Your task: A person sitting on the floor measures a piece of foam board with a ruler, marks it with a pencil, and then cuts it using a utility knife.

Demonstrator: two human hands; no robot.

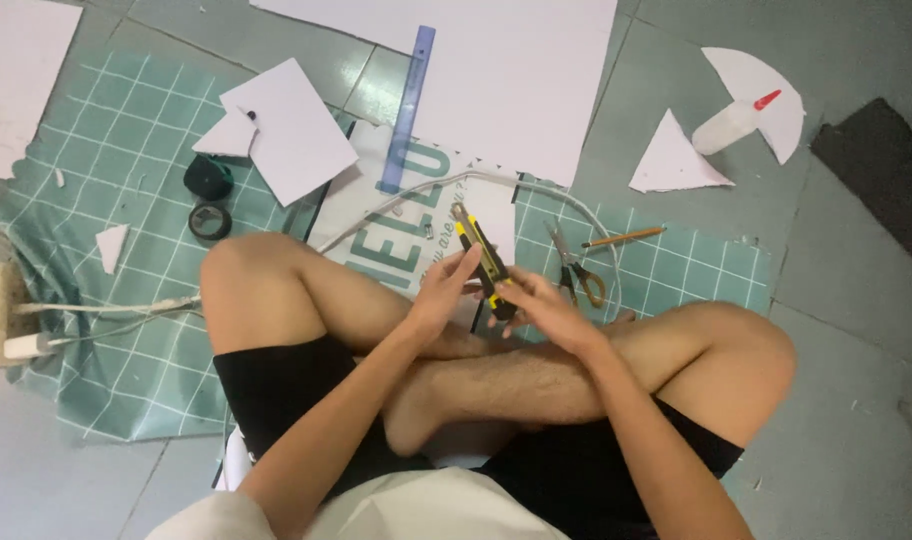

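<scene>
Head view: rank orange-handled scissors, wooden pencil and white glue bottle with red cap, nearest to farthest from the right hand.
1. Orange-handled scissors: on the green grid mat, just up and right of the right hand.
2. Wooden pencil: on the mat, just beyond the scissors.
3. White glue bottle with red cap: far upper right, lying on a white paper piece.

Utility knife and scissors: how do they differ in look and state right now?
The utility knife is held above the crossed legs by both hands, left hand and right hand; the scissors lie untouched on the green grid mat. The knife is one straight yellow-and-black body; the scissors are two crossed metal blades with looped handles, one orange. Both are cutting tools.
</scene>
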